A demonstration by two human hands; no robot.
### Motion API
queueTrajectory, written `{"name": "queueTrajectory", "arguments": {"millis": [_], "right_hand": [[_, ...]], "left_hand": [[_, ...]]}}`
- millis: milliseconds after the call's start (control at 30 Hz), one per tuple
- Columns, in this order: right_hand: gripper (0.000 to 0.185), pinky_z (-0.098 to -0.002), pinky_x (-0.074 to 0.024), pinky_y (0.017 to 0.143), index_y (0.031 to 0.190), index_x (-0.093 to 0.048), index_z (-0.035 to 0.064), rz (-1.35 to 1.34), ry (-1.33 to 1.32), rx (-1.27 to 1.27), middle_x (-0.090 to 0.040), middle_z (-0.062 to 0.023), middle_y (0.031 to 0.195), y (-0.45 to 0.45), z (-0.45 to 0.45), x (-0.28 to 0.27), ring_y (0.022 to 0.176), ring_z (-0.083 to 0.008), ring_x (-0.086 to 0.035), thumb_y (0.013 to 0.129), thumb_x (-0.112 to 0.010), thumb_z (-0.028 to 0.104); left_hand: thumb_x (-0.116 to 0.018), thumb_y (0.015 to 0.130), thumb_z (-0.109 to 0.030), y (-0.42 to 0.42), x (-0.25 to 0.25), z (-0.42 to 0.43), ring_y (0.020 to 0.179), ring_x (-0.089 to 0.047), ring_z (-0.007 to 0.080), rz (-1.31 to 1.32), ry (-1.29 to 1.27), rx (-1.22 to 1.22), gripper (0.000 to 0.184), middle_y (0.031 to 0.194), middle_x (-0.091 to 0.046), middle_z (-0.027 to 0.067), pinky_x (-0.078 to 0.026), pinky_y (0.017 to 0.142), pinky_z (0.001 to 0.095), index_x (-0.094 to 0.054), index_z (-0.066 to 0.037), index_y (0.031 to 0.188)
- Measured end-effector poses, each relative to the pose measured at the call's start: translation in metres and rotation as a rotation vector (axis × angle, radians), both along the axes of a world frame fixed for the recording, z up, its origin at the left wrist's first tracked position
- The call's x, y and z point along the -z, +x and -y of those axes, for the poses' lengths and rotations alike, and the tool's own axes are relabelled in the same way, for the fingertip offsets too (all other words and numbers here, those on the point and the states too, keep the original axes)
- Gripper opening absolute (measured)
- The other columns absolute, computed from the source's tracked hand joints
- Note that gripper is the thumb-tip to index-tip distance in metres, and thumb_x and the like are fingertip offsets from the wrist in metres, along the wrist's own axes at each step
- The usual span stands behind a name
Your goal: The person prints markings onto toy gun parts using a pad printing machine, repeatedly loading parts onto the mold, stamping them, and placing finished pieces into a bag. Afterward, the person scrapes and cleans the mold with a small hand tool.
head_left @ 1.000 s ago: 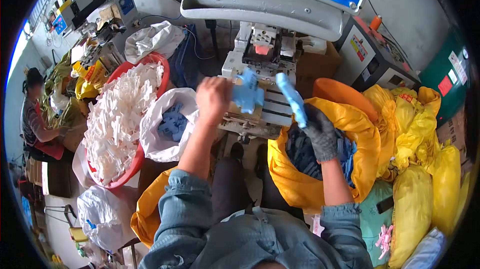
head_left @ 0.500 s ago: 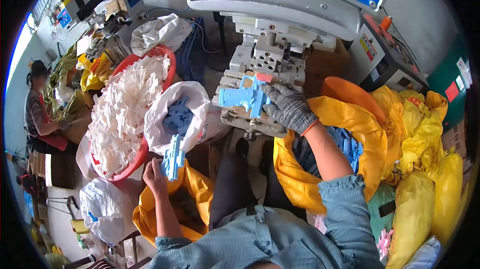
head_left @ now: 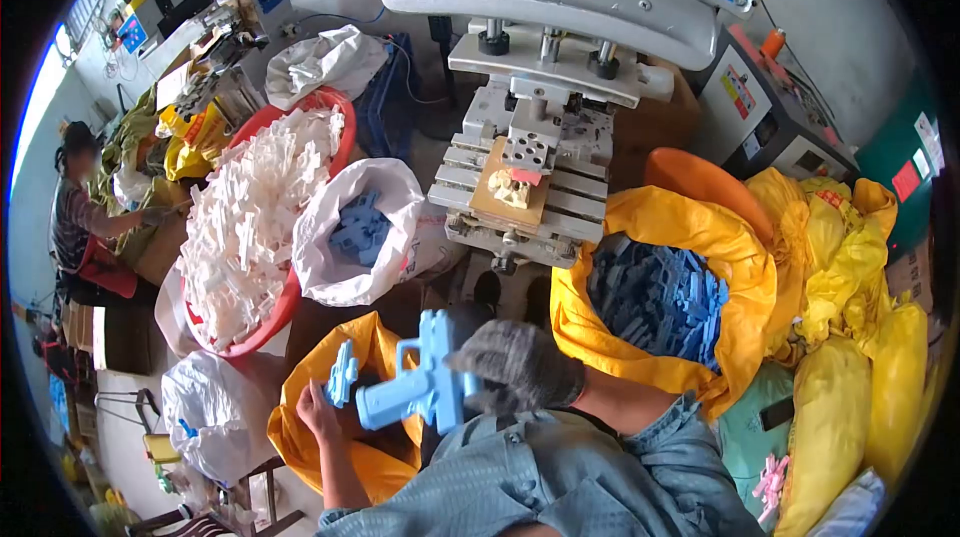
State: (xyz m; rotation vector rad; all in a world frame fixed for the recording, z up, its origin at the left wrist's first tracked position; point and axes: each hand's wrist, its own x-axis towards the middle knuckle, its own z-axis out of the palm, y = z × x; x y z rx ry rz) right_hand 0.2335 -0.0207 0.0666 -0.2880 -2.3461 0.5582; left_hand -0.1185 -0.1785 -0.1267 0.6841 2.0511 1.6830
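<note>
My right hand [head_left: 525, 367], in a dark grey knit glove, is closed on a light blue toy gun [head_left: 405, 392] above my lap. My bare left hand [head_left: 319, 413] grips a smaller-looking light blue toy gun piece [head_left: 342, 375] by its lower end, over a yellow sack [head_left: 300, 442]. The two blue pieces are close together but apart. In front stands a printing machine [head_left: 540, 87]; on its slotted bed lies a brown plate [head_left: 492, 199] with a cream-coloured holder [head_left: 508, 191] and a red bit on it.
At right a yellow sack [head_left: 745, 312] holds many blue pieces. A white sack [head_left: 405, 207] with blue pieces stands left of the machine, beside a red tub [head_left: 348, 142] heaped with white parts. A co-worker [head_left: 85, 222] sits far left, an arm stretched toward the tub.
My right hand has drawn the blue toy gun off the machine's holder, down toward my lap. My left hand has dropped slightly with its piece. The machine's upper carriage has shifted. The co-worker's arm has risen.
</note>
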Motion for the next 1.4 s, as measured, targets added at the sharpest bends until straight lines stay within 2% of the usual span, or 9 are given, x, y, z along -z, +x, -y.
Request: {"name": "queueTrajectory", "arguments": {"millis": [167,467,667,933,1067,1200,1267,1300,1400], "right_hand": [[0.039,-0.0390,-0.0475,0.078,0.106,-0.060,0.0059,-0.014,-0.019,0.245,-0.061,-0.0128,0.095,0.040,-0.016,-0.003,0.086,-0.0294,-0.059,0.074,-0.066,0.028],[0.036,-0.0383,-0.0473,0.078,0.109,-0.058,0.0097,0.080,0.230,0.645,-0.058,-0.0118,0.102,0.060,-0.095,-0.013,0.094,-0.0307,-0.056,0.077,-0.062,0.025],[0.034,-0.0399,-0.0458,0.079,0.108,-0.059,0.0109,0.325,0.183,0.684,-0.055,-0.0103,0.097,0.055,-0.146,-0.001,0.089,-0.0292,-0.055,0.077,-0.062,0.023],[0.030,-0.0393,-0.0460,0.077,0.106,-0.056,0.0118,0.290,0.093,0.821,-0.052,-0.0122,0.098,0.049,-0.128,0.015,0.092,-0.0288,-0.054,0.077,-0.053,0.014],[0.038,-0.0405,-0.0401,0.088,0.114,-0.056,0.0133,-0.155,0.158,0.823,-0.052,-0.0108,0.109,0.065,-0.061,0.023,0.102,-0.0294,-0.050,0.075,-0.058,0.014],[0.030,-0.0377,-0.0426,0.084,0.104,-0.060,0.0123,-0.010,0.097,0.939,-0.054,-0.0104,0.104,0.115,-0.019,0.089,0.095,-0.0277,-0.053,0.075,-0.061,0.015],[0.026,-0.0388,-0.0427,0.084,0.100,-0.061,0.0098,-0.006,-0.108,1.017,-0.057,-0.0125,0.100,0.155,-0.017,0.136,0.095,-0.0317,-0.053,0.074,-0.060,0.010],[0.026,-0.0401,-0.0421,0.086,0.101,-0.061,0.0087,0.021,-0.163,1.101,-0.058,-0.0135,0.101,0.175,-0.011,0.122,0.096,-0.0333,-0.053,0.075,-0.059,0.010],[0.035,-0.0416,-0.0381,0.093,0.112,-0.058,0.0093,0.383,-0.422,1.249,-0.054,-0.0192,0.116,0.248,-0.027,0.154,0.109,-0.0343,-0.049,0.080,-0.055,0.024]], "left_hand": [[-0.056,0.085,-0.022,-0.004,0.024,0.015,0.084,-0.057,0.0325,-0.621,-0.550,0.004,0.022,0.090,-0.063,0.0160,-0.044,0.077,0.0404,-0.064,-0.002,0.086],[-0.061,0.081,-0.011,0.074,-0.053,-0.154,0.087,-0.058,0.0208,-0.293,0.096,0.351,0.015,0.091,-0.061,0.0109,-0.044,0.078,0.0283,-0.064,-0.001,0.091],[-0.059,0.080,-0.008,0.176,-0.181,-0.243,0.107,-0.051,0.0299,-0.900,0.433,0.496,0.024,0.114,-0.057,0.0131,-0.038,0.093,0.0388,-0.062,-0.006,0.104],[-0.057,0.083,-0.011,0.208,-0.172,-0.299,0.107,-0.050,0.0332,-1.036,0.297,0.823,0.030,0.111,-0.057,0.0151,-0.037,0.093,0.0406,-0.058,-0.006,0.112],[-0.052,0.088,-0.012,0.199,-0.168,-0.275,0.110,-0.050,0.0275,-0.725,0.422,0.668,0.032,0.116,-0.056,0.0163,-0.036,0.096,0.0356,-0.054,-0.002,0.118],[-0.049,0.091,-0.013,0.154,-0.146,-0.244,0.104,-0.053,0.0247,-0.721,0.461,0.556,0.028,0.115,-0.056,0.0149,-0.038,0.094,0.0349,-0.053,0.002,0.114],[-0.054,0.089,-0.035,0.143,-0.127,-0.232,0.093,-0.053,0.0189,-0.670,0.437,0.448,0.047,0.104,-0.057,0.0099,-0.042,0.084,0.0312,-0.054,0.005,0.113],[-0.052,0.084,0.000,0.125,-0.103,-0.230,0.099,-0.055,0.0258,-0.593,0.461,0.461,0.024,0.106,-0.058,0.0140,-0.041,0.090,0.0359,-0.056,0.000,0.107],[-0.052,0.082,0.003,0.143,-0.112,-0.213,0.102,-0.053,0.0247,-0.592,0.314,0.433,0.023,0.106,-0.057,0.0123,-0.040,0.089,0.0336,-0.057,-0.001,0.104]]}}
